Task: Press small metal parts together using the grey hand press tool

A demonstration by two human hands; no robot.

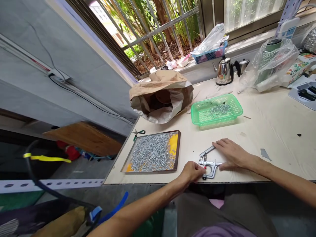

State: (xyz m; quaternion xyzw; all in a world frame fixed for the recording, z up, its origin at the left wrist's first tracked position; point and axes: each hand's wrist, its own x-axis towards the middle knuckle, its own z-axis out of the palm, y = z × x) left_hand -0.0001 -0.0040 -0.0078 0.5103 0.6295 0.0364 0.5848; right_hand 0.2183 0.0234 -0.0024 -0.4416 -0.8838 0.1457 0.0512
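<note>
Pliers (pixel 209 163) at near edge btwn your hands, axis approx L–R, head L. R hand (pixel 230 154) spread wide, gripping handles; L hand (pixel 192 171) fingertips bunched at head, can't tell what's held.

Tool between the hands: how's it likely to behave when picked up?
The tool is probably heavy for its size, given its metallic-looking body. Its curved frame looks thick and should stay stiff. The raised lever may swing or spring back, as it's angled away from the body with what looks like a coil beneath.
</note>
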